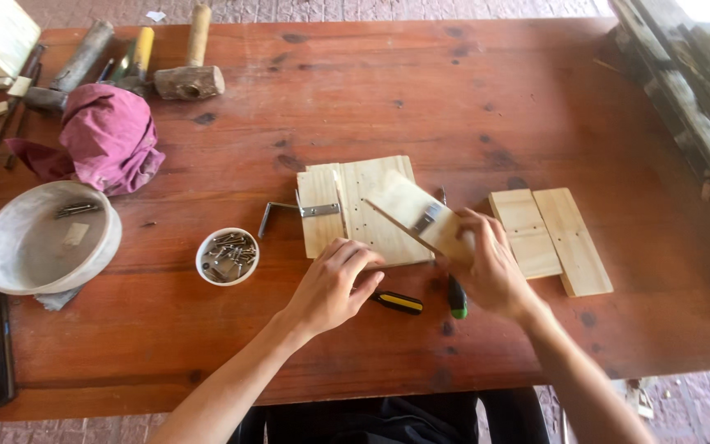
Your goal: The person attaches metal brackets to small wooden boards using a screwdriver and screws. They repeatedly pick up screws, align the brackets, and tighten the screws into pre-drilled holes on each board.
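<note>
We've got the right hand (491,263) gripping a small wood slat (417,215) tilted over the board (363,210) mid-bench; left hand (334,284) rests loose on the board's edge. Slat's probably light and stiff, so pinching the edges looks best.

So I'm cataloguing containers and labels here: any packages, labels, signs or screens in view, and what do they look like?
No labels, signs or screens show.
Small white round cup: holds metal screws, left of the left hand.
Large pale round bowl: table's left edge, holds a few small bits.
</note>
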